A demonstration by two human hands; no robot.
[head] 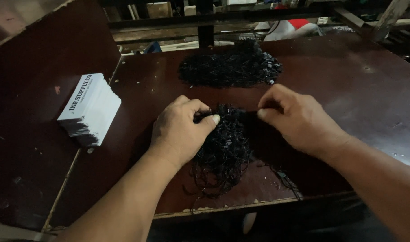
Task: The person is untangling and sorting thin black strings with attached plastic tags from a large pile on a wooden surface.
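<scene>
Head view: left hand (180, 130) and right hand (294, 118) both pinched on near tangle of black strings (225, 150) at bench (348, 89) front edge. Larger string pile (229, 67) behind it; white card stack (90, 107) left, untouched.

— Where does the view look from?

— From the person's head, tilted down and forward over the dark brown table (348, 89). It sits close: both forearms come in from the bottom edge, and the left hand (180, 130) and right hand (294, 118) fill the middle.

— How far does it reach?

— Past the table's far edge to a dim rack of shelves (205, 20) along the top. The near edge of the table cuts across the bottom; a raised side board (34, 67) takes up the left.

— Any second view?

— Just this one, so nothing is shared.
</scene>
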